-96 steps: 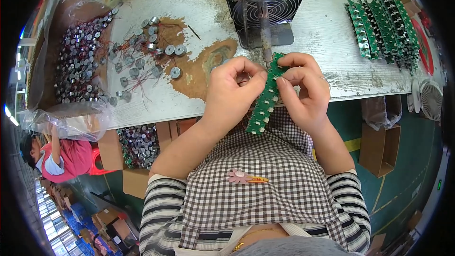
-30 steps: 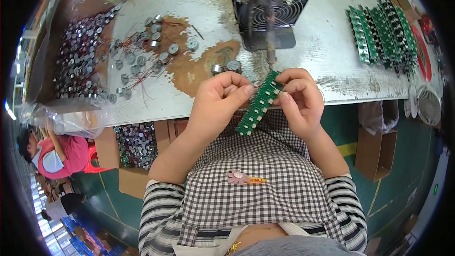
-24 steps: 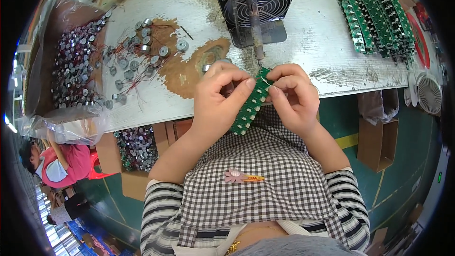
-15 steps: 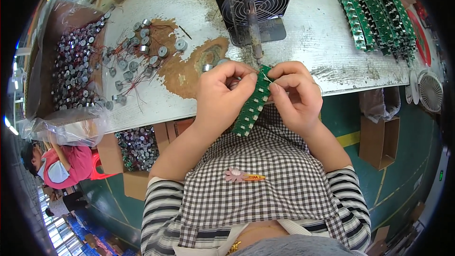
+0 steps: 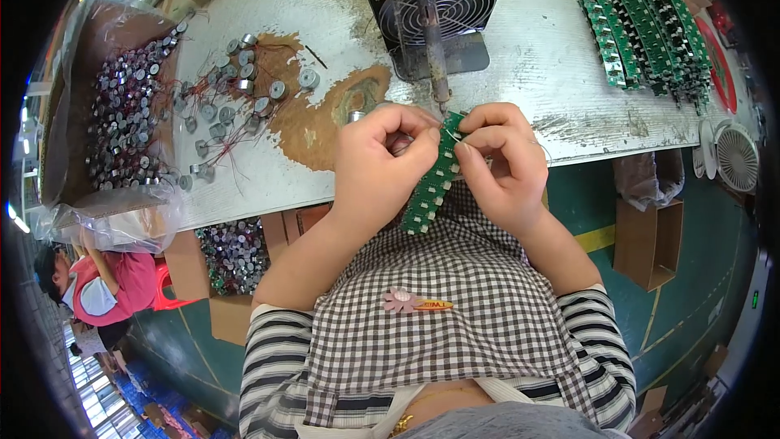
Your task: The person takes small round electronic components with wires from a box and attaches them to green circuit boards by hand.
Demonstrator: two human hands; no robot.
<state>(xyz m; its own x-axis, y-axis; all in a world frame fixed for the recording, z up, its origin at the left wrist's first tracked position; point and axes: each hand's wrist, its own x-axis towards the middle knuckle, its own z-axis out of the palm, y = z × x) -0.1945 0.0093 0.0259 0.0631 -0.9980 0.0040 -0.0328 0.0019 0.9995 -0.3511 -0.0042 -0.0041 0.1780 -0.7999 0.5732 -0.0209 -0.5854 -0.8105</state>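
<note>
A strip of green circuit boards [image 5: 431, 195] with pale connectors slants down between my hands, its upper end just below the tip of a mounted soldering iron [image 5: 435, 49]. My left hand [image 5: 382, 162] is closed, thumb and fingers pressed at the strip's left edge; what lies inside its curled fingers is mostly hidden. Opposite it, my right hand [image 5: 505, 158] is closed in a pinch at the strip's upper right edge. A thin pale wire [image 5: 453, 135] runs over the board to its fingertips. Just beyond my left hand sits a small round metal motor [image 5: 356, 116].
Loose wired motors [image 5: 244, 85] lie at the left, beside a plastic-lined box [image 5: 65, 114] full of them. Behind the iron stands a black fan [image 5: 471, 0]. Stacked circuit board strips [image 5: 646, 36] are at far right, near a small white fan [image 5: 738, 154]. A person in pink [image 5: 122, 280] sits at left.
Both hands stay at the strip under the iron tip. My right fingertips have shifted slightly left, closer to the board. At the left, the other person has moved a little.
</note>
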